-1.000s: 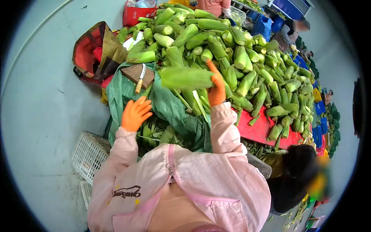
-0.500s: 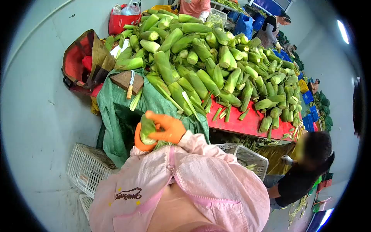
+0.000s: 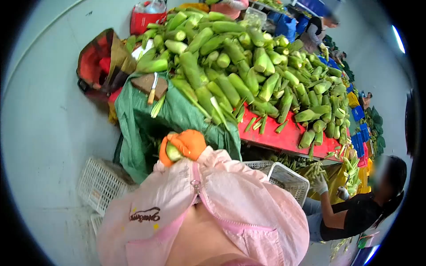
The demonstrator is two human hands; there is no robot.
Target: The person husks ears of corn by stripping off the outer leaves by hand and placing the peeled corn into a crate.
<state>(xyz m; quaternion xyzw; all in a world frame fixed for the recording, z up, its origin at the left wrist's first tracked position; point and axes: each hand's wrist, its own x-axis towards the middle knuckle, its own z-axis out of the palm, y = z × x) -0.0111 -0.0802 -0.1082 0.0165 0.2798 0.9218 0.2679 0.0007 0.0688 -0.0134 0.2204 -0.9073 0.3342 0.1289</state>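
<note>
The orange-gloved fingers of the left hand and the right hand are closing around an ear of corn, the left on its left side and the right over its upper and right side. The hands are holding it close to the wearer's chest, at the near edge of a dark opening in a green sack.

Beyond them, a knife is lying across a wooden block, its handle pointing to the near side, and cut green strips are lying just beside the block. To the far right, a large heap of corn is covering much of a red tabletop.

An open brown bag with a red lining is standing at the far left. White crates are sitting on both near sides, a left crate and a right crate. At the near right, a person in a black top is handling cut green pieces with white gloves.
</note>
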